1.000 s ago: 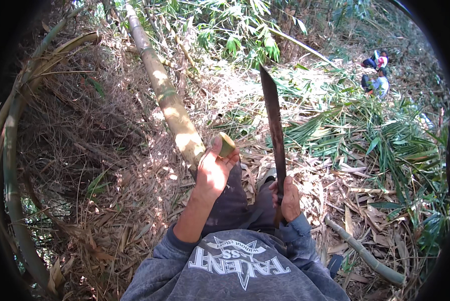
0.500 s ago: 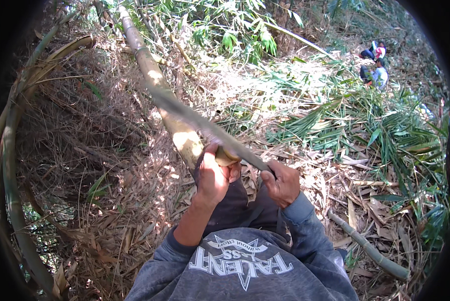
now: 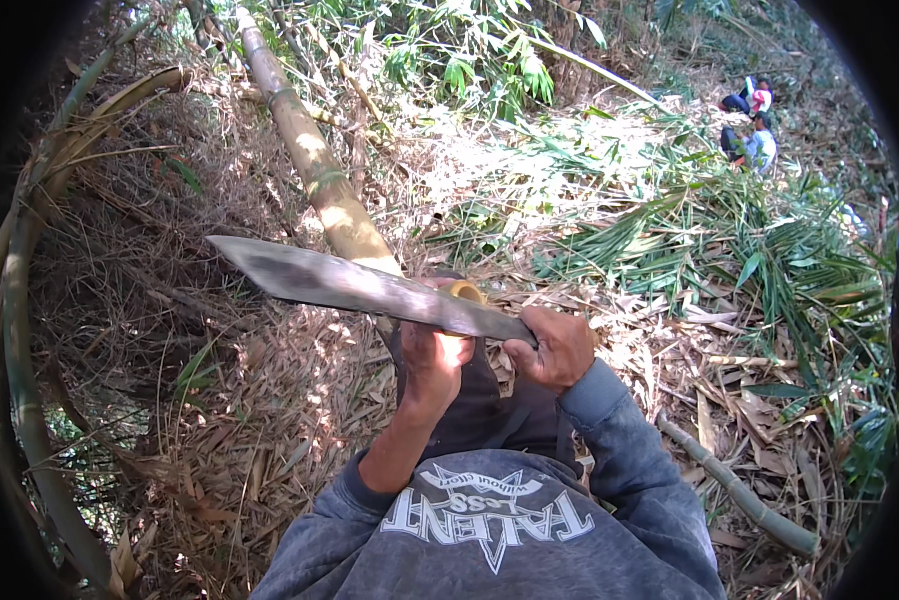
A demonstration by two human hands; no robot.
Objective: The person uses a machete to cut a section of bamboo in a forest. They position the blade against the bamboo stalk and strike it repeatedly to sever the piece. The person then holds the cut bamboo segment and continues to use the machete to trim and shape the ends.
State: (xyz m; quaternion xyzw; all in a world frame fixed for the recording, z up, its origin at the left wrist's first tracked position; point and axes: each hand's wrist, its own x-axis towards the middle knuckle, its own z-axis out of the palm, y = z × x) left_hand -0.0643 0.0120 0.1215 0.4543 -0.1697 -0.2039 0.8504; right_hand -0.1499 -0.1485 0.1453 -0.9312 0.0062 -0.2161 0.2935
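Observation:
My right hand (image 3: 554,348) is closed around the handle end of a machete. The machete's long grey blade (image 3: 339,283) points left across the front of my body, its tip out over the dry leaves. Behind the blade, my left hand (image 3: 432,365) grips a short piece of bamboo (image 3: 469,291), whose round yellowish rim shows just above the blade. The blade hides most of that piece and some of my left fingers. Beyond my left hand a thick bamboo pole (image 3: 309,155) slants away to the upper left, its near end partly covered by the blade.
Curved bamboo stems (image 3: 24,380) rise along the left side. A cut bamboo length (image 3: 744,490) lies at the lower right. Cut green leaves (image 3: 659,230) are heaped to the right, and two people (image 3: 759,145) sit farther off. Dry leaves (image 3: 279,400) cover the ground.
The machete blade has swung down and toward me, now lying flatter across the bamboo piece with its broad side showing. My left hand has shifted slightly nearer and turned.

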